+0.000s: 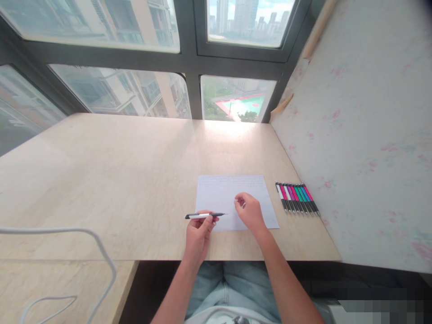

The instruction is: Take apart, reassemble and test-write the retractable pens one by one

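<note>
My left hand (200, 234) is closed around a ballpoint pen (202, 216) with a white barrel and black grip. The pen lies nearly level, and a thin point sticks out of its right end. A short way to the right, my right hand (250, 211) has its fingers pinched together over the paper. A small pale, shiny piece (236, 200) shows at those fingertips, too small to name. Beneath both hands lies a white sheet of paper (219, 191) with lines of writing across its top.
Several pens (297, 198) in white, pink, purple, green and blue lie in a row right of the paper. The wooden desk (135, 180) meets a flowered wall (364, 157) on the right and windows behind. A white cable (97, 243) loops at the lower left.
</note>
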{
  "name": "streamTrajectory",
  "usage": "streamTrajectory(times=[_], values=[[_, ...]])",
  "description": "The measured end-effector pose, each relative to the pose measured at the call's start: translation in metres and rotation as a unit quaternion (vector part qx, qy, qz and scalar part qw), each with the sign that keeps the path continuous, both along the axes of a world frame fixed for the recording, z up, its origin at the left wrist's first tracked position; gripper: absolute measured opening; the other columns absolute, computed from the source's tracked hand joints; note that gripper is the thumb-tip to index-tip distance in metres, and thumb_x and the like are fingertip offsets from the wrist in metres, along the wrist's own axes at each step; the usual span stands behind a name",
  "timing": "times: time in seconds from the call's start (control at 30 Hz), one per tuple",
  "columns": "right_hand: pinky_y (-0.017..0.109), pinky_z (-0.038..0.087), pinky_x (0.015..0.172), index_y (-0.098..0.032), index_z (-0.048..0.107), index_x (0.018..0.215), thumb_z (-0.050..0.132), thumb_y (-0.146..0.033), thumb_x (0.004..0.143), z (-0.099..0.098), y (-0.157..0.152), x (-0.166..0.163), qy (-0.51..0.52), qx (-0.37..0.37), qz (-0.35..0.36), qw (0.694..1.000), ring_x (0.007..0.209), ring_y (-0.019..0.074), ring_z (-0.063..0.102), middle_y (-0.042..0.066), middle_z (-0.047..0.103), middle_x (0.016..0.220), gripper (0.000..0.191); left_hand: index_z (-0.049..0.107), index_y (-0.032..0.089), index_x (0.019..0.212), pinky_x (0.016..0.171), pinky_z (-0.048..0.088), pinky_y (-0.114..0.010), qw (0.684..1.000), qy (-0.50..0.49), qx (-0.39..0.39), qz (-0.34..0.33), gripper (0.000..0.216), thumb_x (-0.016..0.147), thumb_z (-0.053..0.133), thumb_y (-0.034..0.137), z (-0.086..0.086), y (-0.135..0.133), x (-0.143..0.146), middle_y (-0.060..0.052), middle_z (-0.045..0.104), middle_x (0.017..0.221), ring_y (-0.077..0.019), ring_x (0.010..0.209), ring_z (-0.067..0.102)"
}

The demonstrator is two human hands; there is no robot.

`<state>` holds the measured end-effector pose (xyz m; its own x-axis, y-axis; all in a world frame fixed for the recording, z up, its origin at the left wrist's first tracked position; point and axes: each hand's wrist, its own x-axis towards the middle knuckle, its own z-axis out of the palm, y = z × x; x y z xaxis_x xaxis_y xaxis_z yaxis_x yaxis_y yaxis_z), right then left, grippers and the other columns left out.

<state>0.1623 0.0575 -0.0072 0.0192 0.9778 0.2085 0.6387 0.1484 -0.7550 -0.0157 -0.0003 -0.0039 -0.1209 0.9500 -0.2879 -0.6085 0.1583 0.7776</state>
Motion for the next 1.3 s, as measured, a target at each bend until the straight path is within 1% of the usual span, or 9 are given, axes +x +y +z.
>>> streamTrajectory(times=[0.17,0.33,0.5,0.6,0.7,0.83,0.93,1.1,1.3], values=[[0.028,0.042,0.069,-0.018,0.063,0.082,0.05,-0.008,0.079,0.005,0.034,-0.008,-0.122,-0.016,0.02,0.992,0.073,0.017,0.059,0.006,0.066,0.081,0.017,0.071,0.015,0.088,0.07,0.049,-0.023,1.0,0.015,0.014,-0.012,0.019,0.073,0.078,0.024,-0.002,-0.002,0.0,-0.005,0.072,0.082,-0.0128,0.073,0.066],[0.026,0.04,0.066,-0.019,0.063,0.082,0.054,-0.009,0.078,0.007,0.046,-0.018,-0.131,-0.075,0.042,0.988,0.07,0.0155,0.058,0.005,0.067,0.08,0.014,0.071,0.015,0.088,0.069,0.049,-0.024,1.0,0.008,0.012,-0.012,0.019,0.073,0.078,0.025,0.0,-0.001,0.001,-0.005,0.072,0.083,-0.0135,0.074,0.066],[0.027,0.04,0.067,-0.019,0.066,0.086,0.056,-0.012,0.079,0.007,0.047,-0.02,-0.135,-0.089,0.044,0.986,0.07,0.0164,0.058,0.005,0.067,0.078,0.014,0.071,0.015,0.089,0.07,0.049,-0.025,1.0,0.005,0.008,-0.016,0.019,0.073,0.078,0.024,0.0,-0.001,0.001,-0.006,0.071,0.083,-0.0139,0.074,0.066],[0.028,0.042,0.071,-0.019,0.067,0.1,0.058,-0.015,0.08,0.013,0.039,-0.016,-0.118,-0.087,0.047,0.988,0.072,0.0168,0.06,0.005,0.068,0.081,0.022,0.07,0.015,0.089,0.071,0.048,-0.024,1.0,0.008,0.007,-0.021,0.018,0.074,0.077,0.024,-0.001,0.0,0.0,-0.005,0.071,0.084,-0.0135,0.075,0.065],[0.029,0.045,0.074,-0.02,0.067,0.106,0.053,-0.023,0.087,0.024,0.021,-0.011,-0.052,-0.073,0.043,0.995,0.072,0.0164,0.061,0.004,0.069,0.081,0.023,0.07,0.016,0.089,0.072,0.048,-0.024,1.0,0.013,0.004,-0.023,0.018,0.075,0.076,0.024,0.0,0.0,0.0,-0.005,0.071,0.084,-0.0133,0.075,0.065],[0.026,0.047,0.066,-0.02,0.069,0.093,0.044,-0.032,0.095,0.037,-0.015,-0.012,0.096,-0.104,0.112,0.984,0.07,0.0153,0.063,0.002,0.07,0.078,0.027,0.069,0.015,0.089,0.073,0.049,-0.027,0.998,0.046,0.012,-0.031,0.02,0.073,0.077,0.025,0.003,0.0,0.001,-0.006,0.071,0.085,-0.0157,0.075,0.065],[0.025,0.047,0.062,-0.021,0.07,0.087,0.051,-0.033,0.091,0.041,-0.036,-0.016,0.134,-0.11,0.145,0.974,0.073,0.0158,0.064,0.002,0.071,0.083,0.023,0.069,0.016,0.088,0.074,0.049,-0.03,0.995,0.086,0.027,-0.047,0.021,0.072,0.078,0.025,0.006,-0.001,0.003,-0.007,0.072,0.085,-0.0182,0.076,0.065],[0.025,0.048,0.061,-0.021,0.07,0.085,0.056,-0.03,0.086,0.04,-0.047,-0.011,0.132,-0.093,0.113,0.98,0.074,0.0162,0.064,0.003,0.072,0.084,0.017,0.069,0.017,0.088,0.076,0.049,-0.03,0.989,0.123,0.041,-0.073,0.021,0.072,0.077,0.026,0.006,-0.002,0.002,-0.007,0.071,0.089,-0.0177,0.077,0.064],[0.025,0.049,0.062,-0.02,0.069,0.084,0.058,-0.026,0.083,0.036,-0.049,-0.002,0.16,-0.101,0.076,0.979,0.08,0.0172,0.065,0.003,0.071,0.085,0.013,0.067,0.016,0.091,0.077,0.049,-0.029,0.995,0.069,0.025,-0.071,0.021,0.076,0.074,0.029,0.004,-0.002,0.001,-0.007,0.07,0.089,-0.0174,0.08,0.065]])
